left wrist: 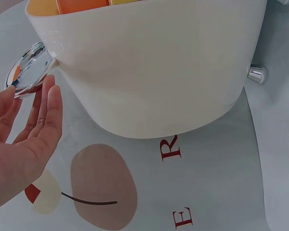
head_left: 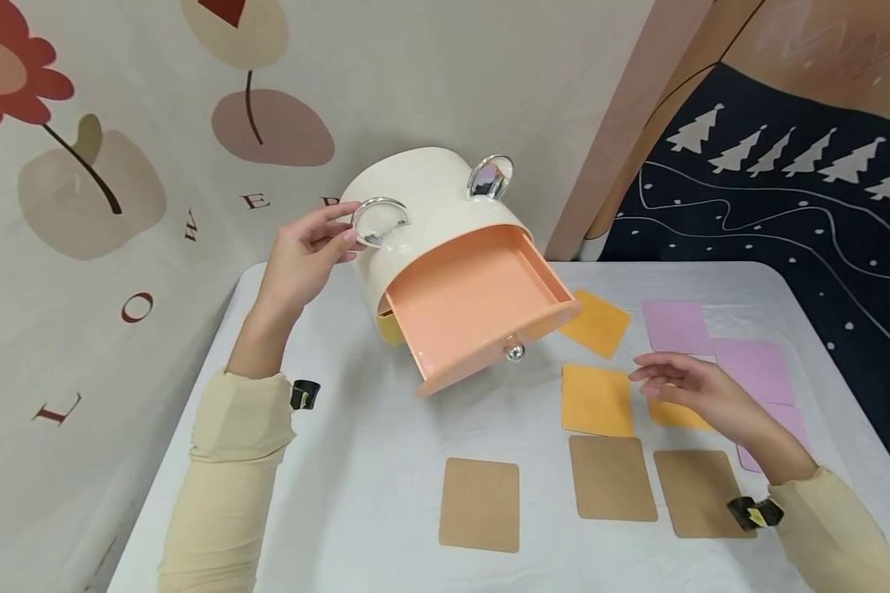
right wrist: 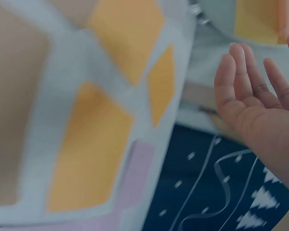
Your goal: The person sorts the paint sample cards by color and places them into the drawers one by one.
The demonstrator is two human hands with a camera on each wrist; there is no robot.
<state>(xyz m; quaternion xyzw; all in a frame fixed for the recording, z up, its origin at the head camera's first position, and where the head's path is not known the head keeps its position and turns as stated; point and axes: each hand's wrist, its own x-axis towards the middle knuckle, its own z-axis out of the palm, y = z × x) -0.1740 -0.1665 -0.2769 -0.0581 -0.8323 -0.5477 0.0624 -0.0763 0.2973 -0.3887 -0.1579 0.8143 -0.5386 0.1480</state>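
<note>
A cream storage box with two round silver ears stands tilted at the back of the table. Its peach drawer is pulled out, and no contents show inside. My left hand pinches the left silver ear between thumb and fingers; the left wrist view shows this ear and the box's smooth side. Over the yellow and brown cards hovers my right hand, fingers loosely extended, holding nothing. Nearest to it lies a yellow card. Whether the box's base touches the table is hidden.
Several square cards lie right of the box: yellow, purple and brown. Another brown card lies front centre. Behind the table hangs a printed cloth; a dark tree-patterned cloth is at right.
</note>
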